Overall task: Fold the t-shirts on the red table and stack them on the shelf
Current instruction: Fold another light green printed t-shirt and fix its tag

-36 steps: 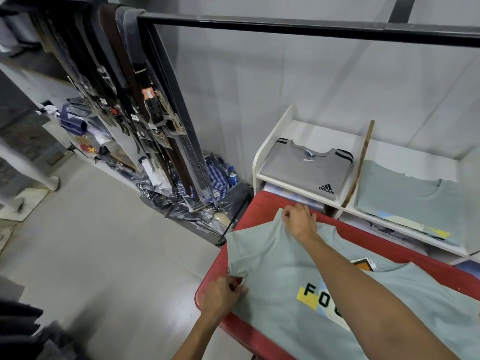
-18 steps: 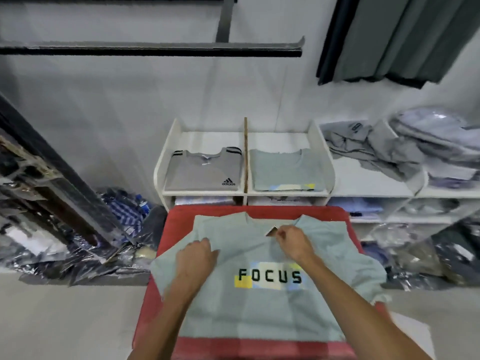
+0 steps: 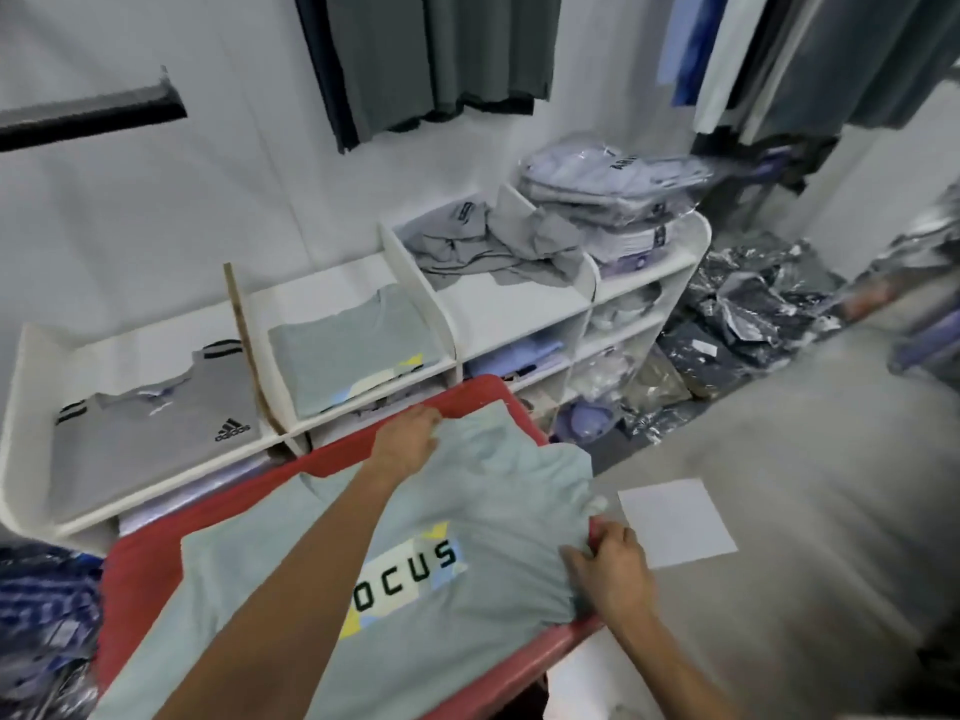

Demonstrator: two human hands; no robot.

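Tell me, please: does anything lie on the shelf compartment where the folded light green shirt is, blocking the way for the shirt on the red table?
Nothing visible blocks it. The folded green shirt has nothing on top, and the space between it and the FOCUS t-shirt on the red table is free. Both hands, left hand and right hand, already grip the shirt.

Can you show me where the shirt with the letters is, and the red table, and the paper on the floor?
Light green t-shirt (image 3: pixel 483 491): head view, plain cloth above the letters.
Red table (image 3: pixel 140 579): head view, bare left part.
White paper (image 3: pixel 675 522): head view, its middle.
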